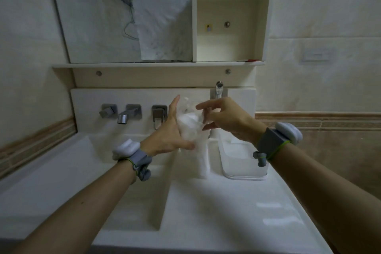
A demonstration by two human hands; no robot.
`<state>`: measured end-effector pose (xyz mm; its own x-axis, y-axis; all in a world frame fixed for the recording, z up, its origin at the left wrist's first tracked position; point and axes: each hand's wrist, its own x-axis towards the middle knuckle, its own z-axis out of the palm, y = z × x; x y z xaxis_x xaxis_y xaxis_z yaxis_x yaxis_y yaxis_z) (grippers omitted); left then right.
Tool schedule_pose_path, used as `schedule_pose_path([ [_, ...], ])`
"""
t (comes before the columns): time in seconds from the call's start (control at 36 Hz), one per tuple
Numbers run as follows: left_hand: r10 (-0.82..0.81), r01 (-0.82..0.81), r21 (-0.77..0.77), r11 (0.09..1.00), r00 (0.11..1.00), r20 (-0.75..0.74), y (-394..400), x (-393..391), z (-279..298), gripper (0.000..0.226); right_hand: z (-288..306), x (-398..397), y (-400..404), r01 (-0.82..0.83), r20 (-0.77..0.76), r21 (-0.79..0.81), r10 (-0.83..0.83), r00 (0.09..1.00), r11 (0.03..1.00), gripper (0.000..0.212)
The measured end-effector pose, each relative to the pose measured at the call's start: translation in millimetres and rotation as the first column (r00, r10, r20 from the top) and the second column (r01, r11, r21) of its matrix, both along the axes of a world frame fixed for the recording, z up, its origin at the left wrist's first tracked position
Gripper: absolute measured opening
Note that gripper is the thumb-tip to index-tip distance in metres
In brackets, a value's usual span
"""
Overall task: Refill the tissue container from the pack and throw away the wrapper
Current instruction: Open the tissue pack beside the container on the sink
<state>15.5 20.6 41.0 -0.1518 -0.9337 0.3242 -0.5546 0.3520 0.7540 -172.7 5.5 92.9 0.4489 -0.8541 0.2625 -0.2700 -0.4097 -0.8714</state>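
Observation:
A crumpled clear plastic wrapper (190,123) is held between both hands above the back of the sink. My left hand (168,132) cups it from the left, thumb pointing up, with most fingers hidden behind the plastic. From the right, my right hand (224,117) pinches the wrapper with curled fingers and an extended index finger. Below the hands a white stack of tissues (201,161) sits on the counter. Just to its right stands the translucent white tissue container (244,171), which is open on top.
A white basin (144,192) lies below left, with wall taps and a spout (123,116) behind it. A second chrome faucet (219,90) stands behind the container. Above are a shelf (156,65), a mirror reflecting a hanging towel, and an open white cubby (231,27).

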Motion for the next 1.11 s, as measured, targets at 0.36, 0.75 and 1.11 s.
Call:
schedule_pose_path([
  [0.36, 0.015, 0.018, -0.138, 0.990, 0.972, 0.233, 0, 10, -10, 0.130, -13, 2, -5, -0.033, -0.478, -0.358, -0.153, 0.865, 0.933, 0.052],
  [0.75, 0.036, -0.024, -0.053, 0.998, 0.971, 0.238, -2, 4, -12, 0.124, -19, 7, 1, -0.203, -0.577, -0.706, -0.384, 0.721, 0.679, 0.043],
  [1.11, -0.062, 0.060, 0.125, 0.990, 0.998, 0.015, -2, 5, -9, 0.098, -15, 9, 2, 0.168, -0.074, -0.173, -0.183, 0.980, 0.970, 0.025],
])
